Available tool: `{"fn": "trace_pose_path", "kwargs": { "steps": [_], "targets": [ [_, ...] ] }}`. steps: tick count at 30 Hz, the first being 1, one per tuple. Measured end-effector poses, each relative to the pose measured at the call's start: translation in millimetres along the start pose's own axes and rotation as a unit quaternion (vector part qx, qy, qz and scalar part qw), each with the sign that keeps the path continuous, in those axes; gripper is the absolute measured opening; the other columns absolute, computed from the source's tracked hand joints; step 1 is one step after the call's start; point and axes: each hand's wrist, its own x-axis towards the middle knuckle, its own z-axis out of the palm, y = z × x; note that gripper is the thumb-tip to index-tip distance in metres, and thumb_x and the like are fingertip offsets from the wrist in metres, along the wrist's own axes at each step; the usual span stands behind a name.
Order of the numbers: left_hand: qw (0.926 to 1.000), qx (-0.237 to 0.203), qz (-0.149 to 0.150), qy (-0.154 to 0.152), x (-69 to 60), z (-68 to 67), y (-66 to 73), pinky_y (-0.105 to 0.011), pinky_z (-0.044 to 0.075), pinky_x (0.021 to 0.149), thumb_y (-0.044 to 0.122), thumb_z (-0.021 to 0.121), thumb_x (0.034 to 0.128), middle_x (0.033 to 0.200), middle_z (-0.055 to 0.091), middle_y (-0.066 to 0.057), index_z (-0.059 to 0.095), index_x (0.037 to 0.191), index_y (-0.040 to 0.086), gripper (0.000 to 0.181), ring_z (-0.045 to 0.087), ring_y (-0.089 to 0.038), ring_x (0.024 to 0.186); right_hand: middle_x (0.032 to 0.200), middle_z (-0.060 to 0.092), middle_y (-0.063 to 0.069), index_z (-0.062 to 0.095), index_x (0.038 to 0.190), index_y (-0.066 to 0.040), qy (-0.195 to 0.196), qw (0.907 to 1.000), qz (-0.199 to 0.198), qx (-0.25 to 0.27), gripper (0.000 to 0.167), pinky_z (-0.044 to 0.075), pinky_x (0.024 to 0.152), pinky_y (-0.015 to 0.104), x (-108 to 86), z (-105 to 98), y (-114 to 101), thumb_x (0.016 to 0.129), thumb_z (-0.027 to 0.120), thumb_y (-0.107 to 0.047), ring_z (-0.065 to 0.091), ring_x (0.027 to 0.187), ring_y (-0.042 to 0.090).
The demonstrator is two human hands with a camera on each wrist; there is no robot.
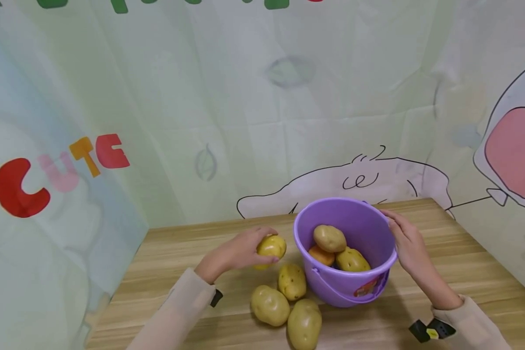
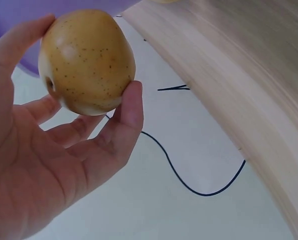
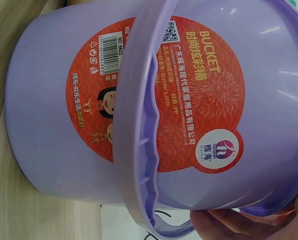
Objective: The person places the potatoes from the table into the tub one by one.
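Bucket (image 1: 332, 279), barcode (image 3: 109, 56) only in right-wrist view

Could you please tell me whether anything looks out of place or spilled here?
Only one thing stands out: inside the purple bucket, an orange item lies partly hidden beside yellowish potatoes, its colour unlike theirs. Nothing looks spilled.

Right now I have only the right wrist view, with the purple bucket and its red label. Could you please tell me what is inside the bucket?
Observer: The bucket contains two potatoes and an orange piece, partly hidden.
Operator: Thank you. Is something being held outside it?
Observer: Yes, the left hand holds a speckled round piece.
Operator: And does anything else lie outside?
Observer: Yes, three more potatoes lie on the table.
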Motion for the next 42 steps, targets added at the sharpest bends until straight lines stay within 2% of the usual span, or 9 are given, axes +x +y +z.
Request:
{"fn": "trace_pose_path", "kwargs": {
  "steps": [4,9,12,17,22,26,34,42],
  "targets": [
    [1.0000,-0.005,-0.002,0.002,-3.9,-4.7,4.1,-0.033,0.051,0.079,0.034,0.073,0.0898,0.115,0.060,-0.009,0.055,0.134,0.006,0.055,0.056,-0.018,0.100,0.130,0.058,0.029,0.055,0.134,0.009,0.001,1.0000,-0.001,0.002,0.039,0.038,0.082,0.006,-0.5,0,0,0.108,0.037,-0.015,0.046,0.102,-0.013],
    [1.0000,-0.004,-0.008,0.002,-8.0,-11.8,10.5,-0.038,0.051,0.085,0.036,0.072,0.0911,0.125,0.057,-0.013,0.052,0.138,0.005,0.059,0.055,-0.022,0.107,0.131,0.057,0.029,0.054,0.134,0.010,0.000,1.0000,-0.002,0.002,0.040,0.038,0.082,0.006,-0.5,0,-1,0.108,0.037,-0.015,0.045,0.102,-0.014],
    [1.0000,0.000,-0.004,0.006,-9.9,-15.5,13.8,-0.038,0.051,0.084,0.036,0.072,0.0913,0.126,0.056,-0.014,0.052,0.138,0.005,0.059,0.055,-0.023,0.107,0.131,0.057,0.029,0.054,0.134,0.010,0.000,1.0000,-0.003,0.002,0.040,0.037,0.083,0.006,-0.5,0,-1,0.108,0.037,-0.016,0.045,0.102,-0.014],
    [0.9997,0.003,0.019,0.018,-12.1,-23.1,20.5,-0.034,0.051,0.083,0.034,0.072,0.0903,0.121,0.058,-0.009,0.054,0.137,0.005,0.057,0.055,-0.019,0.103,0.131,0.057,0.030,0.055,0.133,0.010,0.001,1.0000,-0.009,0.002,0.039,0.036,0.083,0.005,-0.8,1,-1,0.108,0.037,-0.015,0.044,0.103,-0.014],
    [0.9979,-0.037,0.050,0.017,-11.3,-31.9,25.3,-0.032,0.051,0.079,0.031,0.072,0.0909,0.111,0.060,-0.003,0.054,0.135,0.004,0.054,0.056,-0.015,0.094,0.129,0.058,0.030,0.055,0.133,0.010,0.003,0.9999,-0.012,0.006,0.039,0.037,0.083,0.005,-0.5,1,0,0.108,0.037,-0.015,0.046,0.102,-0.013],
    [0.9969,-0.063,0.045,0.013,-11.2,-38.8,28.4,-0.032,0.051,0.080,0.031,0.072,0.0916,0.114,0.059,-0.002,0.052,0.138,0.005,0.057,0.056,-0.015,0.095,0.129,0.058,0.029,0.054,0.133,0.010,0.001,0.9999,-0.010,0.008,0.039,0.038,0.083,0.006,-0.2,1,0,0.109,0.037,-0.015,0.046,0.102,-0.013],
    [0.9978,-0.044,0.043,0.026,-7.2,-45.6,34.7,-0.033,0.050,0.081,0.036,0.071,0.0918,0.116,0.058,0.000,0.052,0.139,0.009,0.058,0.054,-0.015,0.098,0.129,0.058,0.029,0.055,0.134,0.009,-0.001,1.0000,0.000,0.002,0.039,0.038,0.083,0.006,0.0,0,0,0.108,0.037,-0.015,0.047,0.101,-0.012],
    [0.9972,-0.025,0.056,0.044,-0.1,-49.4,45.9,-0.032,0.050,0.080,0.038,0.071,0.0913,0.120,0.057,-0.001,0.052,0.139,0.012,0.058,0.053,-0.014,0.100,0.129,0.059,0.029,0.054,0.135,0.009,-0.002,1.0000,0.004,0.005,0.040,0.038,0.083,0.006,-0.2,0,0,0.109,0.036,-0.015,0.046,0.101,-0.014]
  ]
}}
